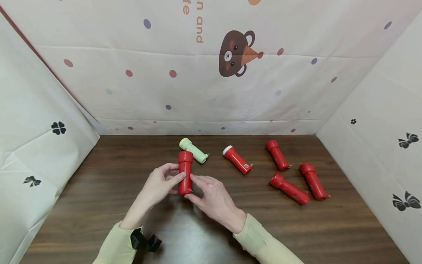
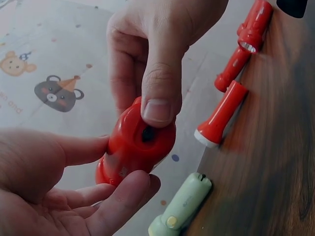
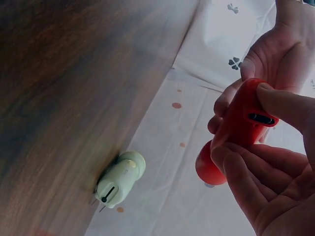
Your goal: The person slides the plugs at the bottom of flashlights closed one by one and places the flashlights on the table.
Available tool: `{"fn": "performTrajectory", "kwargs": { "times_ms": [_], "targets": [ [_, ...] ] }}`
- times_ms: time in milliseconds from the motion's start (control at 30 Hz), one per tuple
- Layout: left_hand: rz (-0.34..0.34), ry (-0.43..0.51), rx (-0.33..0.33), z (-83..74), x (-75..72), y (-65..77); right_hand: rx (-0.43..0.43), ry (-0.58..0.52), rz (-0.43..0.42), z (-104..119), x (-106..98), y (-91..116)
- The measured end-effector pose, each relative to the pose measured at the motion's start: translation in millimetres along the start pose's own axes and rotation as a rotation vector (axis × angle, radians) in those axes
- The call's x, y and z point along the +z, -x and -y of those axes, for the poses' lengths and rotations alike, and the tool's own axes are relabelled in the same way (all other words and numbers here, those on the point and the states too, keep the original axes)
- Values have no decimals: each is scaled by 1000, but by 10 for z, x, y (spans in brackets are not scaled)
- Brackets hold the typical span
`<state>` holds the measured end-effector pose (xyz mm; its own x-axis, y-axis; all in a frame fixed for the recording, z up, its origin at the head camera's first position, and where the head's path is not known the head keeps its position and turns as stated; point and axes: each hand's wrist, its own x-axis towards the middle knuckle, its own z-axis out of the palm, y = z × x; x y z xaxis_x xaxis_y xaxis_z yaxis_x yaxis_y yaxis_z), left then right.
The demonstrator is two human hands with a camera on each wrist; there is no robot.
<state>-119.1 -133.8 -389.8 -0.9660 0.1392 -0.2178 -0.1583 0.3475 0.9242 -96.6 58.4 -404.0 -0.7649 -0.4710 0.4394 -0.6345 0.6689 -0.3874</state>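
My left hand [image 1: 161, 183] grips a red flashlight [image 1: 185, 165] round its barrel, thumb on one side and fingers on the other. The wide head points away from me, toward the back. My right hand [image 1: 214, 198] pinches the tail part from the other side. In the left wrist view the right thumb [image 2: 160, 93] presses on the tail end, beside a small dark opening. The right wrist view shows a dark slot in the tail of the flashlight [image 3: 236, 123], just under the right thumb. Just beyond the held flashlight lies a pale green flashlight [image 1: 197, 152].
A red flashlight with a white rim [image 1: 238, 160] lies right of the green one. Farther right on the dark wooden table [image 1: 115, 161] lie three all-red flashlights, one nearer [image 1: 290, 188], one farther back [image 1: 277, 156], one rightmost [image 1: 314, 181]. Printed white sheets [image 1: 148, 95] enclose the back and sides.
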Motion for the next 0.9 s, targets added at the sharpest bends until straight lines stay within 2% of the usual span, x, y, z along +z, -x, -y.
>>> {"fn": "performTrajectory", "kwargs": {
  "times_ms": [267, 467, 733, 900],
  "targets": [
    [36, -89, -28, 17, -50, -24, -8, 61, 66, 23, 24, -14],
    [66, -161, -36, 62, -151, -40, -18, 79, 132, 62, 87, -65],
    [66, -155, -63, 175, -324, -12, -98, 113, 201, 140, 206, -224],
    [69, -153, -104, 294, -409, -15, -132, 133, 255, 192, 297, -287]
  ]
}}
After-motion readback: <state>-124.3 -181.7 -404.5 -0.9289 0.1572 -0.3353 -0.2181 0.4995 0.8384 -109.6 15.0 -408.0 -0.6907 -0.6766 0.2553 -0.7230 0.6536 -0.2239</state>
